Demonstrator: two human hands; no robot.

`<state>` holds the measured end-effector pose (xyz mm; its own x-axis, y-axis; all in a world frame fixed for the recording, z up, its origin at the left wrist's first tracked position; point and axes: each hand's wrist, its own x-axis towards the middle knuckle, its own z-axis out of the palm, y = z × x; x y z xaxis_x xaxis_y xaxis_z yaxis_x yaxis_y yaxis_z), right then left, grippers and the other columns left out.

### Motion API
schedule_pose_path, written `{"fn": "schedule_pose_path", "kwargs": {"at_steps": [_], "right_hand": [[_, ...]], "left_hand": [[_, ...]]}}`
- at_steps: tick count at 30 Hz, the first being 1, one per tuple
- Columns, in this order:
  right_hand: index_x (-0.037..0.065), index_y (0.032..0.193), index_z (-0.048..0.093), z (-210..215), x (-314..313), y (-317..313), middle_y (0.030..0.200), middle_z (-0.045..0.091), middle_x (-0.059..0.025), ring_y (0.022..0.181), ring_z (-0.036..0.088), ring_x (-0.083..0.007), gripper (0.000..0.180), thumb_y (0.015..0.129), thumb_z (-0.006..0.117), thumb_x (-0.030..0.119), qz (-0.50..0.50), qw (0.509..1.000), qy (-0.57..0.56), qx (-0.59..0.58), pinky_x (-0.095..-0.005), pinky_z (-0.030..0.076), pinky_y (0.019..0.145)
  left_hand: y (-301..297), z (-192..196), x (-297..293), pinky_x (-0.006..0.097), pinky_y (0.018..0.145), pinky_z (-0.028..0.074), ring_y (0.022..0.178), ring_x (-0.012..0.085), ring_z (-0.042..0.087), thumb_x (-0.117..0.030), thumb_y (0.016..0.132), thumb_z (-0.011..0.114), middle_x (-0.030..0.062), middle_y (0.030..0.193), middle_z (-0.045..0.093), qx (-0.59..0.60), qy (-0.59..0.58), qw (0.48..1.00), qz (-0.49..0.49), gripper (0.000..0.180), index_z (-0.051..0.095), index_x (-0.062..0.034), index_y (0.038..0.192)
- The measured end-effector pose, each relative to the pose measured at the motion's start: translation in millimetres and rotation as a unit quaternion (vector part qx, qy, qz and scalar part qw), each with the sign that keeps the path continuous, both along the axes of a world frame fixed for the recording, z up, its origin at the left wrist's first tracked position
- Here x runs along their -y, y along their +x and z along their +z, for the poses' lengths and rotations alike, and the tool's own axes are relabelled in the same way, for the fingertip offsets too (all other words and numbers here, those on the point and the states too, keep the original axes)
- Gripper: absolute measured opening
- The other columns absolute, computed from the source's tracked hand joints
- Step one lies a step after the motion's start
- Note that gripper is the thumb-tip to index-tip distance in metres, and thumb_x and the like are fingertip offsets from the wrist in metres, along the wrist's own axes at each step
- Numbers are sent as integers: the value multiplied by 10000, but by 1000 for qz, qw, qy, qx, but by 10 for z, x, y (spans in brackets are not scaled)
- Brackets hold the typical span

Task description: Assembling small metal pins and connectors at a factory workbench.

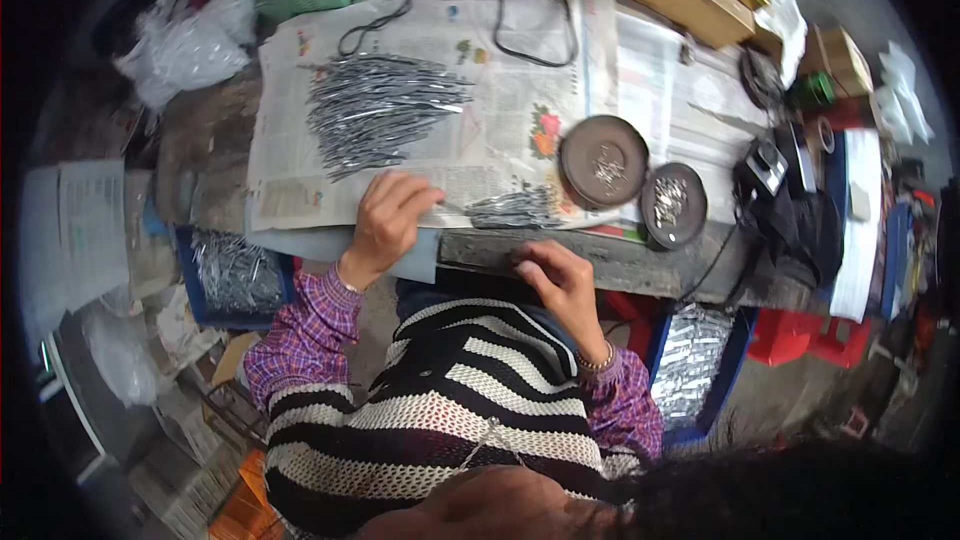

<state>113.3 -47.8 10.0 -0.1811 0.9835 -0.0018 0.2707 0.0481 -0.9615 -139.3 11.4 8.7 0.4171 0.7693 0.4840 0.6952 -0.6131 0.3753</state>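
Observation:
My left hand (390,218) is over the near edge of the newspaper (500,120), blurred, its fingers pinched together. A thin grey metal strip (455,208) seems to stick out from its fingertips toward a small pile of slim metal pieces (515,208). My right hand (562,282) hangs just in front of the bench edge, thumb and fingers curled close; whatever they hold is too small to make out. Farther back on the newspaper spreads a large heap of slim grey metal pieces (385,110). Two round brown dishes (578,180) (655,230) to the right hold small shiny parts.
Blue bins of metal strips stand below the bench, one at left (200,310) and one at right (655,360). A black cable (570,35) loops over the back of the newspaper. Red stools (785,335) are at the right. Cardboard boxes (690,5) line the back.

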Motion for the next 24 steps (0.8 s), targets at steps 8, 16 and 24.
{"fn": "schedule_pose_path", "kwargs": {"at_steps": [8,16,24], "right_hand": [[-33,1323,393,-165,5,136,957,587,-49,757,564,-100,441,949,492,179,43,813,-370,-448,-217,468,625],[-6,1284,426,-176,139,293,879,574,-64,562,456,-75,378,931,496,108,-49,814,-313,-487,-184,363,490],[13,1242,460,-230,216,485,880,580,-63,535,408,-51,363,901,552,100,-114,786,-306,-525,-161,312,468]], "left_hand": [[852,249,68,367,699,466,815,268,583,3,639,619,74,924,605,143,-106,937,-301,277,666,-59,905],[1058,282,-295,338,690,467,776,278,573,53,632,594,90,821,596,149,-161,948,-229,238,655,-44,841],[1627,6,-796,356,782,454,866,275,558,-22,701,637,83,902,597,26,-127,979,-158,271,646,-64,968]]}}
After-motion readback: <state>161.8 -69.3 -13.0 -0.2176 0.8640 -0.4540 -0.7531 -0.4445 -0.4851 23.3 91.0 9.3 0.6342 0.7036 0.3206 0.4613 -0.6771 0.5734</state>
